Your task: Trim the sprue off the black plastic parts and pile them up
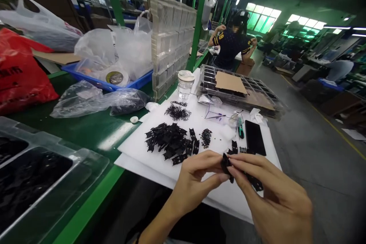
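My left hand [197, 181] and my right hand [271, 194] meet above the near edge of a white foam sheet [137, 143]. Both pinch one small black plastic part [226, 164] between thumbs and fingertips. Just beyond my hands lies a heap of the same black parts [170, 143], with a small pile of tiny black pieces [206, 137] beside it and a cluster of thin black springs or wires [177, 112] farther back. A few more black parts [235, 147] lie close to my right fingers.
A black phone [255, 137], a green-handled tool [240, 129], a clear jar [185, 84] and a gridded tray with cardboard [243, 91] sit on the sheet. Clear trays [42, 175], plastic bags [94, 99], a blue bin [134, 80] lie left. A person [231, 44] sits behind.
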A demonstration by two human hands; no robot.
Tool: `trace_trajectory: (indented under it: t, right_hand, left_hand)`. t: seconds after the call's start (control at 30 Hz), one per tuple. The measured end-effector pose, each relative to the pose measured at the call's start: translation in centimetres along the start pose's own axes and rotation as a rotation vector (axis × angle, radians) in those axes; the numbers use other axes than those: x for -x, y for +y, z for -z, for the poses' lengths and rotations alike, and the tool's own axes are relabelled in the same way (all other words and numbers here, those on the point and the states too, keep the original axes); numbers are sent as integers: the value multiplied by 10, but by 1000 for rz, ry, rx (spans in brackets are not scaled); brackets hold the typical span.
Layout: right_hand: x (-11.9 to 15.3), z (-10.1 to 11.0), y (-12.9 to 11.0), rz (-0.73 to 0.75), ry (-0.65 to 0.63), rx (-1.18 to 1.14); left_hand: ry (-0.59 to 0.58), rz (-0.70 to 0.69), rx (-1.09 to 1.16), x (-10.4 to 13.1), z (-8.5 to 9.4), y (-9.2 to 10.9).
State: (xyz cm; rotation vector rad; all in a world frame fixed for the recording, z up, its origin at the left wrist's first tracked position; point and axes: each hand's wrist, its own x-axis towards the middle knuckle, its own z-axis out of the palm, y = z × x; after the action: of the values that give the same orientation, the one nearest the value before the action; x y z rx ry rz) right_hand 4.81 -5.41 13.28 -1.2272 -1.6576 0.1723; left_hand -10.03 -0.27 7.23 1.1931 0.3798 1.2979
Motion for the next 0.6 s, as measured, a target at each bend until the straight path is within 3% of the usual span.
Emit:
trace_trajectory:
  t: [0.1,0.23,0.4,0.6]
  right_hand:
    - [0,-5,9,-52,-26,-59]
    - [-1,-8,21,33,-40,25]
    - [-3,-17,30,34,18,220]
    - [-5,-19,37,-105,165,262]
  left_hand:
    - [37,38,38,0,1,-7]
    - [57,67,60,-5,3,-14]
    - [87,107,5,-11,5,-18]
    - [98,128,-18,-17,2,-22]
